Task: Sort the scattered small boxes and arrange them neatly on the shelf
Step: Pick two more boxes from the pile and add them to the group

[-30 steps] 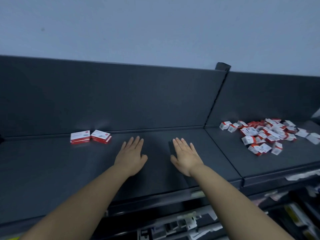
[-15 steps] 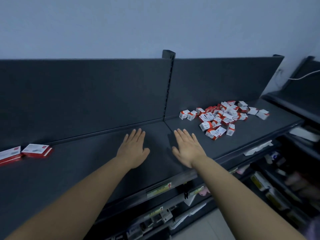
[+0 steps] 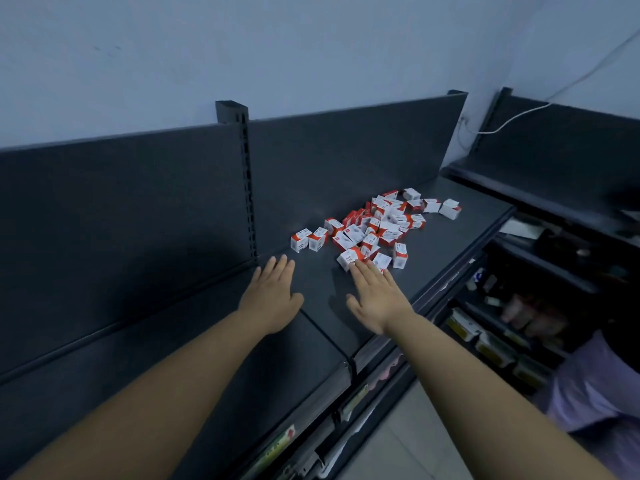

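The left hand [image 3: 272,299] and right hand [image 3: 375,301], both flat and empty, have moved across to the scattered boxes [image 3: 374,230]; sorting can begin.

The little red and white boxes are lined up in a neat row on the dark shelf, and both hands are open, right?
Not quite. In the head view the small red-and-white cardboard boxes lie in a jumbled heap on the dark grey metal shelf, not in a neat row. The rest is right: the left hand and right hand are both open, fingers straight.
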